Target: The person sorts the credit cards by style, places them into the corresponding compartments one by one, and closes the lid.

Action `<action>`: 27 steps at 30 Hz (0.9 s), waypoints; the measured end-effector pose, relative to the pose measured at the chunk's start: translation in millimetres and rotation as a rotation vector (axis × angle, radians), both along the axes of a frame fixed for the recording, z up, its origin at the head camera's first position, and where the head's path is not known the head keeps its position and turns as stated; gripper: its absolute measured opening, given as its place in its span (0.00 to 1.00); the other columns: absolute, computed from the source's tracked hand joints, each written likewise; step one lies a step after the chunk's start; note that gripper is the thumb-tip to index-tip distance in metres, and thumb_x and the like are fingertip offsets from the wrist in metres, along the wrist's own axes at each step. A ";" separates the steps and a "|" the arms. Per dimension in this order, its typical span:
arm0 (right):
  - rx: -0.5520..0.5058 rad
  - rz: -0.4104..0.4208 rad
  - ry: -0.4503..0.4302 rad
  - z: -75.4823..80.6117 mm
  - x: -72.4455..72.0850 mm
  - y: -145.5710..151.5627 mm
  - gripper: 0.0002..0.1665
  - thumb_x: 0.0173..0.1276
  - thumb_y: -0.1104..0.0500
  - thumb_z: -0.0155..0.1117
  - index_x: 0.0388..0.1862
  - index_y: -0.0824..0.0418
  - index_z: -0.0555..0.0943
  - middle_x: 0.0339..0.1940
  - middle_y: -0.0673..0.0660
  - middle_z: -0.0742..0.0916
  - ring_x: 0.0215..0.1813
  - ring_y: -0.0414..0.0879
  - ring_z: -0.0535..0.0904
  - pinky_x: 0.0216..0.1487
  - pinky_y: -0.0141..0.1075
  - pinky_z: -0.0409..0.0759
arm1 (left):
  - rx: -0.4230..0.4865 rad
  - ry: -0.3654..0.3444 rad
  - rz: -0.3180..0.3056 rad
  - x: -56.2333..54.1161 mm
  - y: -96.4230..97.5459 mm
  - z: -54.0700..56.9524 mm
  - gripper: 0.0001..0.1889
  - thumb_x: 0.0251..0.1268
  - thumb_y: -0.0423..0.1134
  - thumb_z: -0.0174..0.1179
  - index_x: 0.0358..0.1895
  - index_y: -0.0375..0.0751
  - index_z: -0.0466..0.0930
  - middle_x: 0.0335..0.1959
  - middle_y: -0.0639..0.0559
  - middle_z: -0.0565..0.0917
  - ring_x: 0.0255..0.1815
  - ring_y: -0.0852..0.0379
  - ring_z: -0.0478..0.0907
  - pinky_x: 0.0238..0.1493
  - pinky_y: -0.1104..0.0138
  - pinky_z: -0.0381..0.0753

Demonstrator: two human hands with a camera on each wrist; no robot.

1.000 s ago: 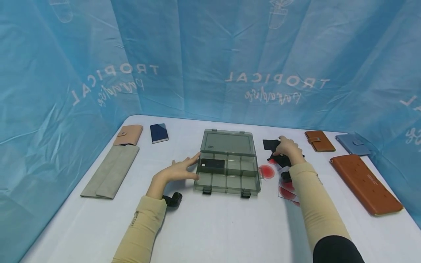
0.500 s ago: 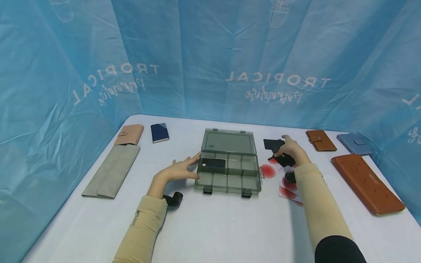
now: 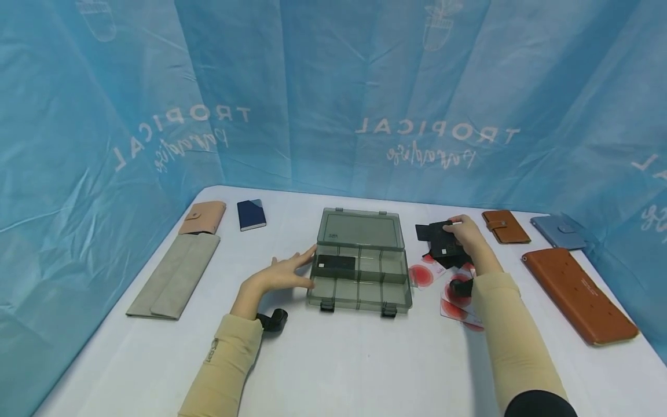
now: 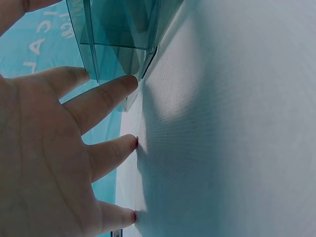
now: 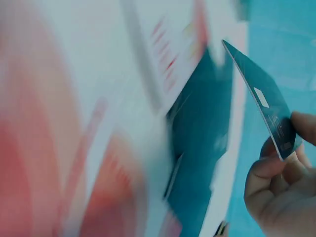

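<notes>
A black card with a pale chip (image 5: 264, 98) is pinched between the thumb and fingers of my right hand (image 3: 467, 234), lifted off the table. Below it lie several other black cards (image 3: 424, 233), overlapping white cards with red circles (image 3: 421, 275). My left hand (image 3: 276, 274), fingers spread, touches the left side of a clear grey-green compartment box (image 3: 346, 296). The box's lid (image 3: 361, 227) is folded back. In its upper left compartment sits a black card (image 3: 339, 265); whether more lie under it cannot be told.
On the left are a grey flap pouch (image 3: 174, 275), a tan wallet (image 3: 205, 216) and a small navy booklet-like case (image 3: 251, 215). To the right lie a brown strap wallet (image 3: 505, 226), a blue wallet (image 3: 559, 231) and a long brown wallet (image 3: 581, 295).
My right hand has picked up a black card from the pile and tilted it upward, moving slightly right. My left hand has stayed at the box.
</notes>
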State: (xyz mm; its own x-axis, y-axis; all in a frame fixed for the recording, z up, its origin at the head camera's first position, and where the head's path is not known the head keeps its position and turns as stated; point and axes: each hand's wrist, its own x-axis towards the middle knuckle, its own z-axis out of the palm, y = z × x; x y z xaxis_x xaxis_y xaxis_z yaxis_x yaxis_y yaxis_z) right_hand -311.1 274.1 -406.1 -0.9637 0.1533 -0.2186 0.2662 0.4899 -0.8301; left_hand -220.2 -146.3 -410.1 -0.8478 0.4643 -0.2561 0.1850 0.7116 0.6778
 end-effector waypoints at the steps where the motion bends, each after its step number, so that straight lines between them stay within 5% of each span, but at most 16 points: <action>1: -0.015 -0.025 0.014 2.3 2.8 -1.9 0.27 0.72 0.59 0.46 0.64 0.72 0.58 0.57 0.70 0.69 0.47 0.54 0.69 0.54 0.47 0.72 | -0.001 -0.001 0.000 0.2 0.1 -0.2 0.48 0.53 0.47 0.59 0.74 0.48 0.39 0.72 0.45 0.56 0.73 0.39 0.37 0.62 0.36 0.22; 5: -0.104 -0.095 0.075 15.0 17.4 -13.8 0.28 0.71 0.60 0.48 0.64 0.71 0.56 0.56 0.67 0.69 0.38 0.45 0.69 0.44 0.35 0.78 | -0.002 -0.004 0.001 1.1 0.1 -0.5 0.48 0.54 0.47 0.59 0.74 0.48 0.39 0.72 0.46 0.56 0.74 0.39 0.38 0.62 0.36 0.23; 9: -0.238 -0.046 0.127 26.6 34.3 -28.4 0.35 0.70 0.64 0.50 0.70 0.66 0.48 0.58 0.68 0.68 0.33 0.40 0.72 0.34 0.26 0.80 | -0.001 0.001 0.002 1.3 -0.3 -0.3 0.48 0.53 0.47 0.59 0.74 0.48 0.39 0.71 0.46 0.57 0.74 0.40 0.38 0.62 0.36 0.22; 13: -0.329 0.063 0.151 32.9 48.4 -41.4 0.43 0.68 0.69 0.51 0.74 0.57 0.40 0.48 0.62 0.68 0.33 0.41 0.74 0.39 0.32 0.83 | 0.003 0.003 0.001 1.3 -0.6 0.2 0.48 0.53 0.47 0.59 0.74 0.48 0.40 0.71 0.46 0.58 0.73 0.39 0.38 0.62 0.35 0.22; 16: -0.351 0.134 0.172 33.4 56.3 -51.5 0.40 0.68 0.71 0.51 0.74 0.57 0.47 0.45 0.59 0.67 0.38 0.44 0.76 0.43 0.38 0.82 | 0.004 0.002 0.000 1.7 -0.8 0.0 0.48 0.53 0.47 0.59 0.74 0.48 0.40 0.71 0.46 0.58 0.74 0.39 0.38 0.62 0.36 0.22; 22: -0.243 0.223 0.219 26.2 66.7 -71.4 0.21 0.70 0.63 0.52 0.59 0.67 0.65 0.45 0.62 0.72 0.42 0.49 0.73 0.44 0.40 0.79 | -0.004 0.005 -0.001 1.0 -0.5 -0.2 0.48 0.54 0.47 0.59 0.74 0.48 0.39 0.71 0.46 0.57 0.74 0.39 0.38 0.62 0.36 0.22; 27: -0.042 0.326 0.231 18.1 69.3 -82.6 0.13 0.68 0.61 0.57 0.49 0.63 0.73 0.38 0.61 0.77 0.40 0.54 0.71 0.40 0.44 0.71 | -0.006 0.007 -0.003 0.3 -1.0 -0.4 0.47 0.54 0.48 0.59 0.74 0.48 0.39 0.72 0.46 0.56 0.74 0.39 0.38 0.62 0.35 0.23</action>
State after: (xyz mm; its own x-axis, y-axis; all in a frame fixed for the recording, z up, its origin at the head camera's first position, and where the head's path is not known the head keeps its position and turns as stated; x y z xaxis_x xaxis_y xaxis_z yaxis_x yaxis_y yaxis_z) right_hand -241.8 191.5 -388.0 -0.9848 -0.1734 0.0098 -0.0935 0.4818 -0.8713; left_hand -219.9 -147.3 -410.5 -0.8481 0.4656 -0.2529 0.1920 0.7149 0.6723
